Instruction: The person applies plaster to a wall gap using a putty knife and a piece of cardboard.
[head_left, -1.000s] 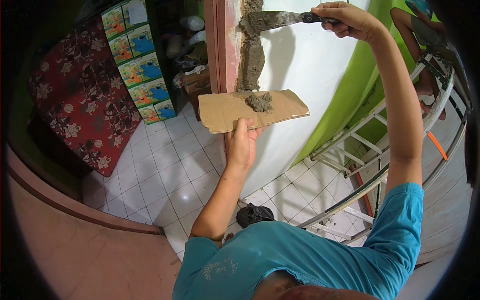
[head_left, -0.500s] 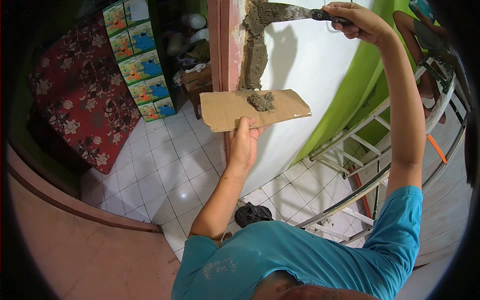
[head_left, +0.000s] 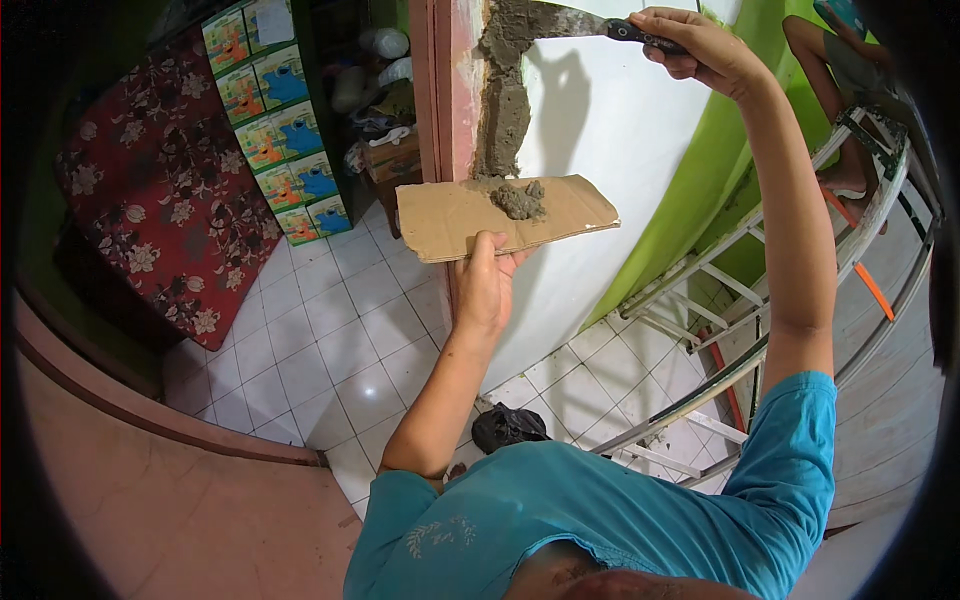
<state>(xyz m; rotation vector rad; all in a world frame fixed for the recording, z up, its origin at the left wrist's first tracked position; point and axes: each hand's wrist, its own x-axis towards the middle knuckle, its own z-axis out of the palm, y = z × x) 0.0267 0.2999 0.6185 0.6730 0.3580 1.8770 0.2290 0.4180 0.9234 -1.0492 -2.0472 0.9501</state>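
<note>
My left hand [head_left: 487, 285] grips the near edge of a piece of brown cardboard [head_left: 440, 215], thumb on top. On the cardboard sits a small lump of wet grey mortar [head_left: 519, 201]. Raised at the upper right, my right hand [head_left: 700, 50] is closed round the black handle of a putty knife [head_left: 572, 22]. Its blade lies against a strip of grey mortar [head_left: 505, 110] that runs down the wall beside the pink door frame [head_left: 438, 110]. Part of the blade is covered by or blends into the mortar.
A metal ladder [head_left: 720, 290] leans along the right side, with another person's leg [head_left: 815, 70] near its top. A black plastic bag [head_left: 508, 428] lies on the tiled floor [head_left: 345, 340]. Stacked printed boxes [head_left: 285, 125] and a red floral panel [head_left: 165, 170] stand at the left.
My right hand and the putty knife have moved a little to the left, bringing the blade further over the mortar. The cardboard has hardly moved. The other person's leg has shifted.
</note>
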